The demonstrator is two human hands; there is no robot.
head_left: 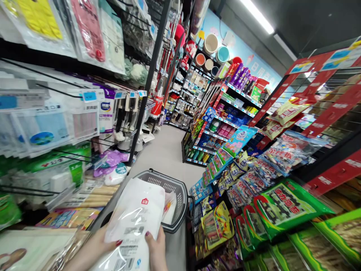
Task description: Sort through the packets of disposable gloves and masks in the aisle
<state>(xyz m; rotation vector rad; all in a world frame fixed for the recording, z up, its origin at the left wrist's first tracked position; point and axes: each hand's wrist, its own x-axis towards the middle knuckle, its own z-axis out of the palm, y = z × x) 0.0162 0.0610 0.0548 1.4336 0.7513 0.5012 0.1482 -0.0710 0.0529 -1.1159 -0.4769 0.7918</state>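
Note:
Both of my hands grip a white plastic package [134, 222] with a small red logo, low in the middle of the view. My left hand [97, 246] clasps its left edge, thumb on top. My right hand [156, 249] clasps its lower right edge. The package's far end hangs over a grey shopping basket [180, 195], which has another white packet [170, 207] in it. How the basket is carried is hidden.
I stand in a narrow shop aisle with a grey floor [166, 150]. Hooks with bagged goods [42, 128] line the left. Snack packets [282, 205] on red shelving crowd the right. More shelves [220, 113] stand ahead.

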